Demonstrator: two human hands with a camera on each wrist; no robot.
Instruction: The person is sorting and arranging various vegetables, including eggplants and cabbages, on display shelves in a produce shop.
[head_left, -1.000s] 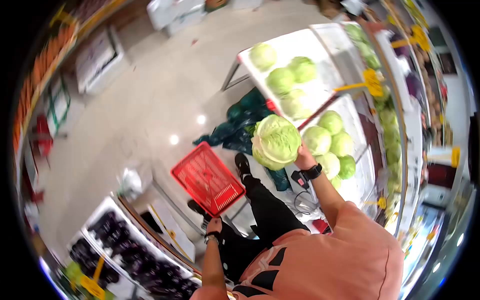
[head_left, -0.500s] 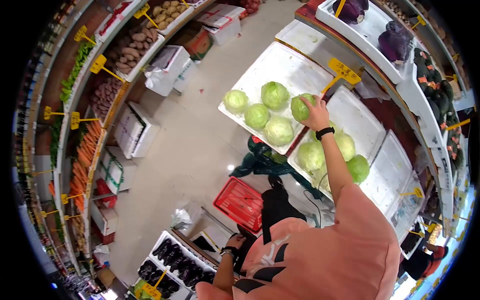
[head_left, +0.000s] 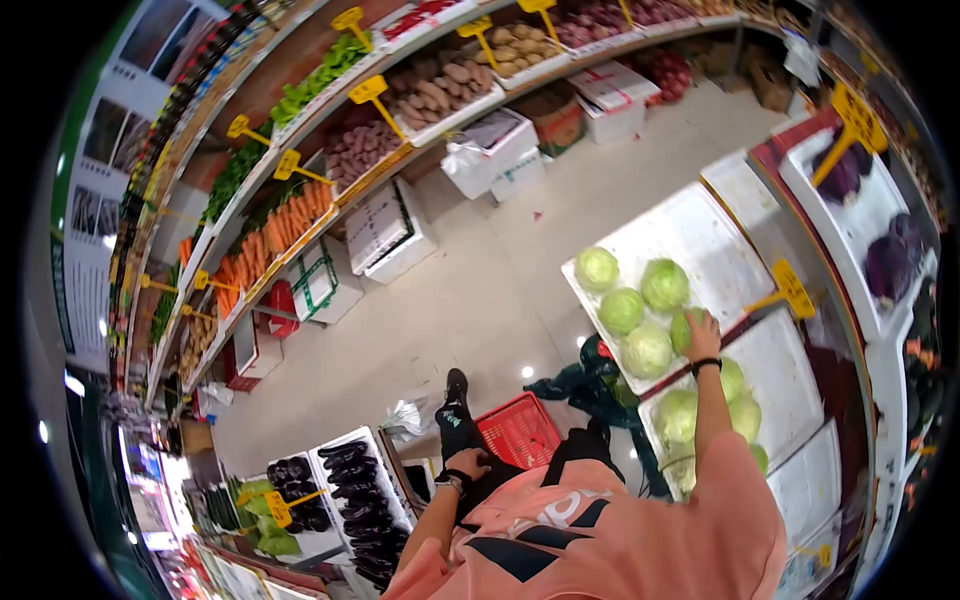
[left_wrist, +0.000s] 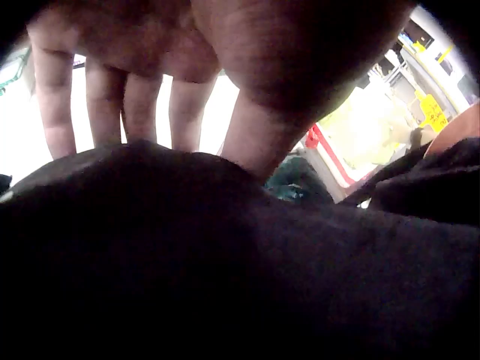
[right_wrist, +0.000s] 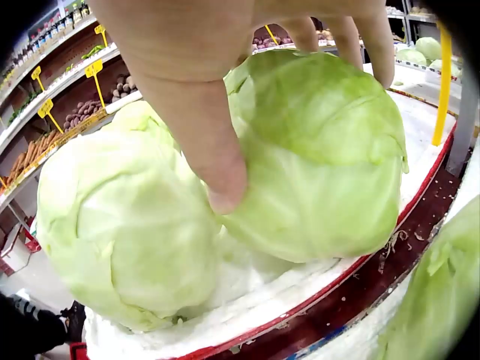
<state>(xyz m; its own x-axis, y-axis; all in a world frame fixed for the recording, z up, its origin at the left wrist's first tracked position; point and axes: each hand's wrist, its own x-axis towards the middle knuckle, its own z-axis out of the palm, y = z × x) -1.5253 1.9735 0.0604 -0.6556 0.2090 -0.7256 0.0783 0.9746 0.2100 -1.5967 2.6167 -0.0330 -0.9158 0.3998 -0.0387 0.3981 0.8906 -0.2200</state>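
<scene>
My right hand (head_left: pixel 705 338) spreads over a pale green cabbage (right_wrist: pixel 315 165), thumb on its near side and fingers across its top. That cabbage sits at the edge of a white foam tray (head_left: pixel 700 225), among several others. In the right wrist view a paler cabbage (right_wrist: pixel 127 217) stands right beside it, by my thumb. My left hand (head_left: pixel 468 465) rests on the dark trouser leg (left_wrist: pixel 150 225), fingers extended and holding nothing. A red plastic basket (head_left: pixel 518 430) is on the floor by my legs.
A nearer white tray (head_left: pixel 775 360) holds more cabbages. Dark green bagged goods (head_left: pixel 575 390) lie beneath the trays. Eggplants (head_left: pixel 350 485) fill a tray at my left. Shelves with carrots (head_left: pixel 270 235) and potatoes (head_left: pixel 520 50) run along the far side, with white boxes (head_left: pixel 390 230) below.
The right hand has carried the cabbage from in front of me onto the far tray and stays on it. The left hand is now farther from the basket. The head view has turned left.
</scene>
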